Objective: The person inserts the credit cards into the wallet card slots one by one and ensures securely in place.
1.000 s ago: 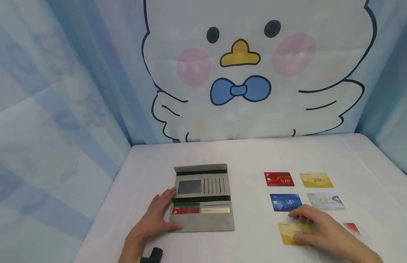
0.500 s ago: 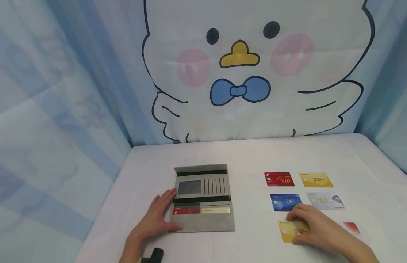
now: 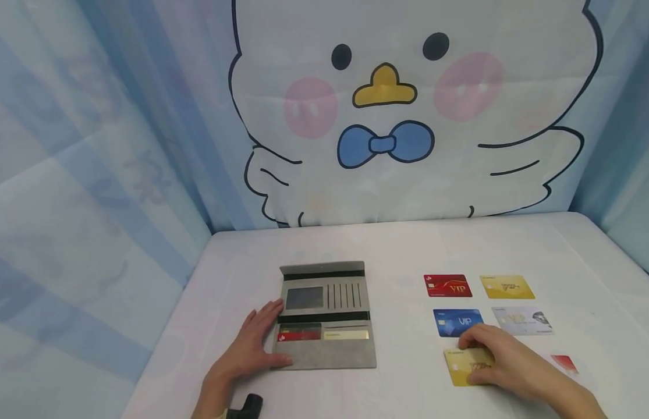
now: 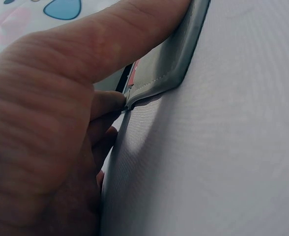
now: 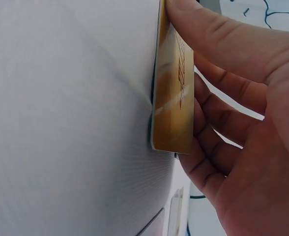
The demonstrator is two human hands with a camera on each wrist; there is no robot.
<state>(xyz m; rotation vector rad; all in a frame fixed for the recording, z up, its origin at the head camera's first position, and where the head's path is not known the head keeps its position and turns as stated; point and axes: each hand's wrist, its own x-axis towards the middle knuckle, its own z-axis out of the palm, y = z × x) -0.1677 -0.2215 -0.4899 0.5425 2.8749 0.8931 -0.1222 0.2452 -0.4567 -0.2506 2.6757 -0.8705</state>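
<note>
In the head view my left hand (image 3: 249, 343) rests at the left side of an unfolded grey wallet (image 3: 324, 358). Its thumb lies on the lower left corner and its fingertips touch the left edge. A red card (image 3: 299, 336) and a pale yellow card (image 3: 346, 335) sit in the wallet's lower slots. To the right, my right hand (image 3: 513, 364) pinches a gold card (image 3: 460, 369) by its two long edges, thumb on the near one. The right wrist view shows this gold card (image 5: 173, 113) close over the tabletop, its right end hidden by the hand in the head view.
A red VIP card (image 3: 447, 286) and another gold card (image 3: 507, 287) lie behind the right hand. Nearer are a blue VIP card (image 3: 457, 323) and a silver VIP card (image 3: 523, 320). A white-and-red card (image 3: 565, 364) is partly covered by the right forearm. A printed curtain (image 3: 382, 192) hangs behind the table.
My right hand's fingers and thumb have come in against the gold card's edges, and the card has shifted slightly away from me. The left hand and wallet stay in place.
</note>
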